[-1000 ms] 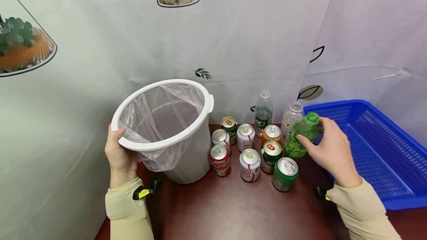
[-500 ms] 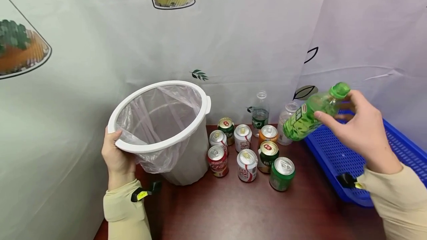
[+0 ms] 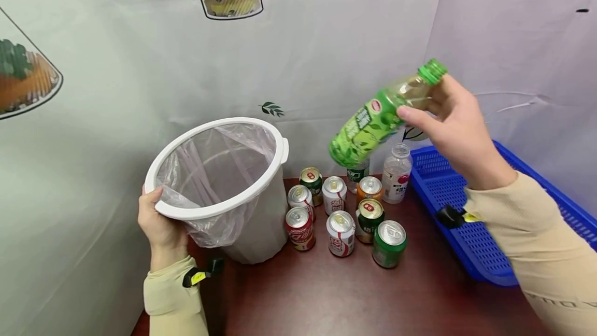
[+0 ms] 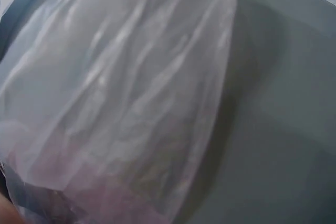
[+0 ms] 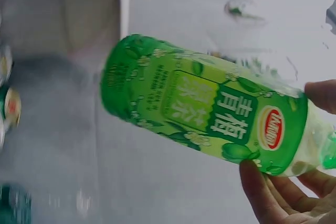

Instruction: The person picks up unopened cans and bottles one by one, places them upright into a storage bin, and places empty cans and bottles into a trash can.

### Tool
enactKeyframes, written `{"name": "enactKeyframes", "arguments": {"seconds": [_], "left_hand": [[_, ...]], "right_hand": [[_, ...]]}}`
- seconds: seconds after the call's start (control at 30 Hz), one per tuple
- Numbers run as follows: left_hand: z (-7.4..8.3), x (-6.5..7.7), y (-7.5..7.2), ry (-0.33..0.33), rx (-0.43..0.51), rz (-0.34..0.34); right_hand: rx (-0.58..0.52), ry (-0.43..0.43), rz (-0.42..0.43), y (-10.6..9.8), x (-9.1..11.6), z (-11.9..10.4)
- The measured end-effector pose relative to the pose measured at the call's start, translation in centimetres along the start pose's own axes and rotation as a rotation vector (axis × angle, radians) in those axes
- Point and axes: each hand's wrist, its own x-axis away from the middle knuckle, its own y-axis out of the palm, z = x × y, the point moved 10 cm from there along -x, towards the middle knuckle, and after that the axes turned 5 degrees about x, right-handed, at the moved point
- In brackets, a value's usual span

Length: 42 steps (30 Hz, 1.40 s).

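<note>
My right hand (image 3: 459,123) grips a green plastic bottle (image 3: 366,129) near its neck, up in the air above the cans. The bottle is tilted, its base pointing down and left; its green label fills much of the right wrist view (image 5: 205,111). At the left, my left hand (image 3: 160,224) holds the rim of a white trash bin (image 3: 219,205), thumb over the edge. A clear plastic liner (image 3: 219,227) hangs over that rim, and it covers most of the left wrist view, where little of the hand shows. The bin leans slightly toward me.
Several drink cans stand on the dark red table (image 3: 298,299), among them a green can (image 3: 389,245) and a red can (image 3: 300,229). Behind them are a clear bottle (image 3: 396,175) and another bottle (image 3: 358,174), partly hidden. A blue basket (image 3: 494,263) lies at the right.
The right hand has lifted the green bottle off the table, swung it out to the right, then up and left, tipping it over. The left hand keeps its hold on the bin.
</note>
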Motion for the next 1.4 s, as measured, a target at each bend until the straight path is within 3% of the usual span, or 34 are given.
{"name": "enactKeyframes", "arguments": {"seconds": [0.1,0.2,0.5,0.73,0.87,1.17,1.4], "left_hand": [[-0.1,0.0,-0.1,0.002,0.005,-0.007],[-0.1,0.0,0.0,0.005,0.010,-0.014],[0.0,0.1,0.1,0.007,-0.008,-0.003],[0.0,0.2,0.1,0.011,-0.028,0.008],[0.0,0.2,0.2,0.018,-0.035,-0.006],[0.2,0.3,0.3,0.006,-0.011,-0.010],[0.3,0.4,0.4,-0.007,-0.008,-0.012]], "right_hand": [[-0.115,-0.008,-0.017,2.5,-0.8,-1.1],[-0.157,-0.015,-0.044,5.2,-1.3,-2.0],[-0.069,-0.106,-0.077,11.9,-1.7,-2.3],[-0.069,-0.091,-0.130,16.5,-1.5,-0.5],[-0.035,-0.077,-0.185,19.3,-1.6,0.5],[0.131,-0.138,-0.336,24.6,-2.0,1.8],[0.279,-0.125,-0.410,27.3,-2.8,2.8]]}}
